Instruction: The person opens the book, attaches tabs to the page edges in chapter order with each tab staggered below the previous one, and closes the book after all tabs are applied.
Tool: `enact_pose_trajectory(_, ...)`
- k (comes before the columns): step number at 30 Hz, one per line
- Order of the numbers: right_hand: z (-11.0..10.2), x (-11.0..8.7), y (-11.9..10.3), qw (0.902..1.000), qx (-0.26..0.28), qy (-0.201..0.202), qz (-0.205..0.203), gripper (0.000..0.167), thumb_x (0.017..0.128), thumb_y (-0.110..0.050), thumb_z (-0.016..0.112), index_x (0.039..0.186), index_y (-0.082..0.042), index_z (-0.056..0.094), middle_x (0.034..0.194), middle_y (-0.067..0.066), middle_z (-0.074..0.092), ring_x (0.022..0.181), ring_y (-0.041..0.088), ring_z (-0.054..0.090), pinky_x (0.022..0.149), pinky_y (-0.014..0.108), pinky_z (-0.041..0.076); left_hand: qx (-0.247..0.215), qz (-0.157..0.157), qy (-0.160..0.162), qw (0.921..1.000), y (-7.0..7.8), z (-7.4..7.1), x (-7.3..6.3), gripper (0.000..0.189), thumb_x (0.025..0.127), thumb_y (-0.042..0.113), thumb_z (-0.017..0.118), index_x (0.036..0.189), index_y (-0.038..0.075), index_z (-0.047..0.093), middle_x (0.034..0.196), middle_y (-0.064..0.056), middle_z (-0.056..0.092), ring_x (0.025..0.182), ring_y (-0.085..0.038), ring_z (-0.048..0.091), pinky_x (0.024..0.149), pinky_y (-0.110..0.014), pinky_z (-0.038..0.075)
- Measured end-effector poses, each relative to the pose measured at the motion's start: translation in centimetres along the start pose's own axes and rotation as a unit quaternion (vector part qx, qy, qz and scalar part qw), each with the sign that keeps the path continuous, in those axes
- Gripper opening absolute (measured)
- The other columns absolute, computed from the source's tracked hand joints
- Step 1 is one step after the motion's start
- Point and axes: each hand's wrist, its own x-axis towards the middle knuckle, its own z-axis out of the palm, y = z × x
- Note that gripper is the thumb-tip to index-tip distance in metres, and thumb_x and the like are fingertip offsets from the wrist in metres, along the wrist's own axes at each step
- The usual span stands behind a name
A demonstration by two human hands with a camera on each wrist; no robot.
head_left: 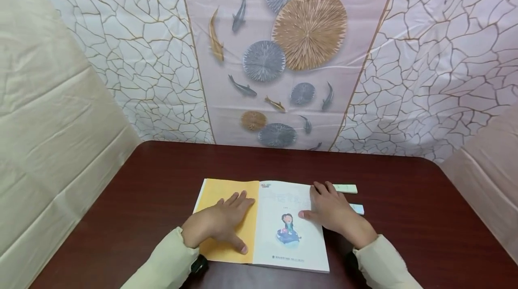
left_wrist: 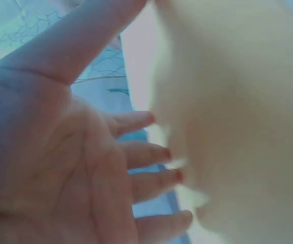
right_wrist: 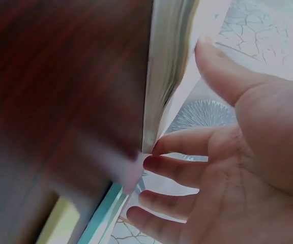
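Observation:
An open book (head_left: 291, 244) lies on the table. Its left side is a plain yellow page (head_left: 214, 190); the right side is a white title page with a small drawn figure on a blue shape. Spread fingers of my left hand (head_left: 222, 219) rest over the yellow page, thumb pointing toward the near edge. In the left wrist view the page (left_wrist: 238, 112) is blurred beside the fingertips. My right hand (head_left: 332, 208) lies at the book's right edge, thumb over the white page. The right wrist view shows its fingers at the corner of the page stack (right_wrist: 169, 66).
Just beyond my right hand, a pale green strip-like item (head_left: 346, 188) and a pale blue one (head_left: 357, 208) lie on the dark red-brown table (head_left: 133, 208). A patterned cloth (head_left: 283, 77) with fish hangs behind the table's far edge.

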Motion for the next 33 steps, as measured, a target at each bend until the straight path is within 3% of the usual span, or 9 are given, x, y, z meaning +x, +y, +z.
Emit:
enact_pose_trajectory(7, 0.3, 0.0, -0.7, 0.9995, 0.008, 0.005, 0.031, 0.082, 0.098, -0.045, 0.074, 0.153, 0.009, 0.046, 0.161, 0.032, 0.038, 0.147, 0.061, 0.030, 0.113, 0.075, 0.032, 0.054, -0.037, -0.038, 0.9971, 1.5, -1.4, 0.7, 0.120, 0.076, 0.052, 0.094, 0.165, 0.013, 0.025, 0.176, -0.017, 0.013, 0.162, -0.034, 0.015, 0.125, -0.053, 0.031)
enact_pose_trajectory(10, 0.3, 0.0, -0.8, 0.9990, 0.008, 0.023, 0.037, 0.079, 0.097, -0.043, 0.076, 0.152, 0.007, 0.049, 0.157, 0.033, 0.041, 0.146, 0.059, 0.032, 0.112, 0.073, 0.033, 0.057, -0.037, -0.035, 0.9971, 1.4, -1.6, 0.8, 0.111, 0.080, 0.052, 0.091, 0.164, 0.014, 0.028, 0.175, -0.015, 0.017, 0.162, -0.033, 0.018, 0.123, -0.054, 0.033)
enact_pose_trajectory(15, 0.0, -0.1, -1.3, 0.9974, 0.020, 0.054, 0.044, 0.081, 0.090, -0.039, 0.085, 0.149, 0.007, 0.051, 0.138, 0.031, 0.055, 0.129, 0.049, 0.052, 0.101, 0.062, 0.048, 0.028, -0.013, 0.041, 0.9987, 0.7, -1.3, 1.2, 0.073, 0.092, 0.048, 0.081, 0.149, 0.012, 0.051, 0.157, -0.013, 0.047, 0.143, -0.033, 0.046, 0.107, -0.054, 0.048)
enact_pose_trajectory(20, -1.0, -0.7, -1.9, 0.9895, 0.128, 0.055, 0.040, 0.090, 0.095, -0.034, 0.081, 0.158, 0.009, 0.035, 0.132, 0.026, 0.066, 0.109, 0.032, 0.070, 0.087, 0.051, 0.057, -0.023, 0.009, 0.108, 0.9938, 0.2, -0.8, 1.9, 0.053, 0.090, 0.032, 0.086, 0.133, 0.011, 0.062, 0.137, -0.012, 0.054, 0.125, -0.029, 0.051, 0.093, -0.045, 0.054)
enact_pose_trajectory(24, -1.9, -1.6, -2.4, 0.9683, 0.232, 0.091, -0.011, 0.087, 0.103, -0.038, 0.070, 0.165, 0.002, 0.023, 0.136, 0.026, 0.065, 0.108, 0.031, 0.071, 0.082, 0.045, 0.060, -0.048, 0.035, 0.113, 0.9918, 0.1, -0.5, 2.2, 0.048, 0.089, 0.020, 0.088, 0.129, 0.009, 0.064, 0.130, -0.008, 0.053, 0.121, -0.024, 0.049, 0.092, -0.039, 0.053)
enact_pose_trajectory(29, -2.0, -2.3, -3.3, 0.9153, 0.375, 0.100, -0.109, 0.072, 0.114, -0.035, 0.048, 0.171, -0.018, 0.007, 0.152, 0.027, 0.051, 0.131, 0.042, 0.060, 0.096, 0.052, 0.057, -0.095, 0.092, 0.114, 0.9846, -0.8, -0.4, 2.8, 0.044, 0.089, 0.013, 0.087, 0.128, 0.009, 0.068, 0.121, -0.003, 0.061, 0.113, -0.021, 0.057, 0.101, -0.040, 0.051)
enact_pose_trajectory(31, -1.4, -2.3, -3.8, 0.9015, 0.398, 0.082, -0.149, 0.067, 0.117, -0.036, 0.038, 0.171, -0.025, 0.000, 0.155, 0.024, 0.049, 0.137, 0.044, 0.054, 0.104, 0.061, 0.051, -0.146, 0.112, 0.117, 0.9761, -1.6, -0.7, 3.1, 0.038, 0.095, 0.019, 0.081, 0.129, 0.007, 0.068, 0.119, -0.004, 0.066, 0.110, -0.021, 0.062, 0.098, -0.040, 0.053)
enact_pose_trajectory(33, -0.7, -2.3, -4.4, 0.8972, 0.395, 0.063, -0.188, 0.064, 0.117, -0.036, 0.031, 0.171, -0.030, -0.004, 0.162, 0.019, 0.044, 0.141, 0.045, 0.051, 0.108, 0.066, 0.045, -0.243, 0.125, 0.111, 0.9555, -2.5, -1.1, 3.2, 0.039, 0.105, 0.030, 0.068, 0.132, 0.002, 0.066, 0.121, -0.011, 0.070, 0.110, -0.026, 0.067, 0.096, -0.040, 0.057)
